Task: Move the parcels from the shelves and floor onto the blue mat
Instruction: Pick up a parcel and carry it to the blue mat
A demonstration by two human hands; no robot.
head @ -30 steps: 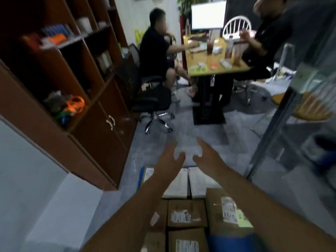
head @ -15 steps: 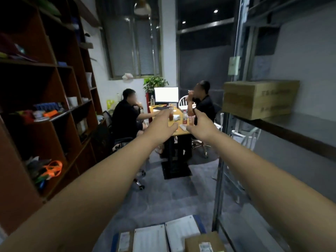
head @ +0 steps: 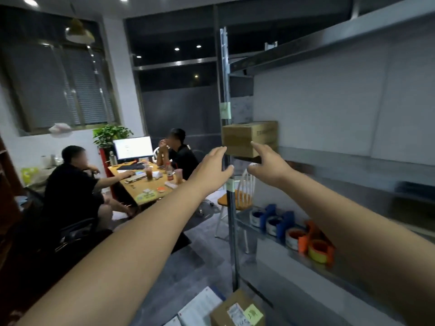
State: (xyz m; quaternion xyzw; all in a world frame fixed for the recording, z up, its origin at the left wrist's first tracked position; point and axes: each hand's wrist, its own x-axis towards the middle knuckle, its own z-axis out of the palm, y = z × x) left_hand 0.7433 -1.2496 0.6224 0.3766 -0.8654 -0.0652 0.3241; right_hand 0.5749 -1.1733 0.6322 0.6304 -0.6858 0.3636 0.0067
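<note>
A brown cardboard parcel (head: 247, 137) stands on the metal shelf (head: 353, 161) at chest height, near the shelf's left upright. Both my arms stretch toward it. My left hand (head: 213, 165) is open, fingers straight, just left of and below the parcel's near corner. My right hand (head: 267, 162) is open too, its fingertips close to the parcel's lower front edge; contact cannot be made out. Low in view, a labelled brown parcel (head: 237, 311) and white flat parcels (head: 200, 309) lie on the floor, with a sliver of blue mat (head: 217, 294) beside them.
The shelf's steel upright (head: 231, 208) runs between my hands. Rolls of tape (head: 294, 231) sit on the lower shelf. Two people sit at a wooden table (head: 143, 187) with a monitor, left of the shelf; a white chair (head: 237, 196) stands behind the upright.
My view has swung up and to the right, from the parcels on the floor to the metal shelf. Both hands have risen and reached toward the parcel on the shelf.
</note>
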